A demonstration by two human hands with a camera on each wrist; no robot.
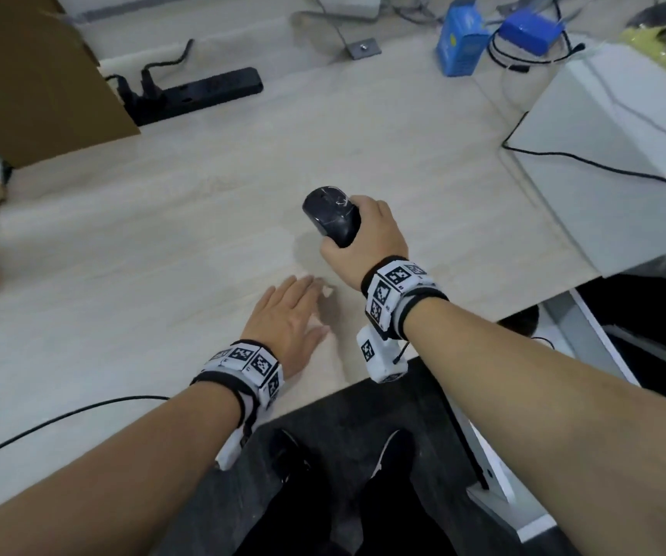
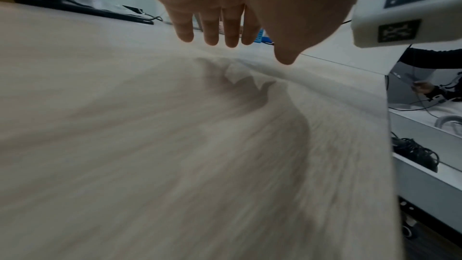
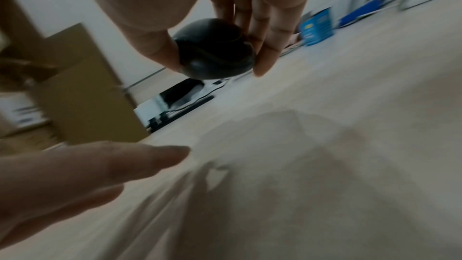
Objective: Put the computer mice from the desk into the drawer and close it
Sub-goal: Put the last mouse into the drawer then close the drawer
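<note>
I'm carrying the mouse point(image 1: 332, 215) off the desk point(image 1: 162, 242), toward the drawer point(image 1: 588, 339) at four o'clock.

Head view: my right hand point(image 1: 367, 238) is pinching it clear; left hand point(image 1: 289, 321) is spread flat. Left wrist: fingers point(image 2: 212, 25) are straight, holding nothing. Right wrist: thumb and fingers are clamping both sides; I'm judging a level carry safest.

The head view looks steeply down on the desk point(image 1: 162, 234), arms entering from the frame's bottom. Each wrist view skims low and close over the same desktop, fingers hanging from the top edge. All three share the blue box point(image 1: 461, 42) far behind.
</note>
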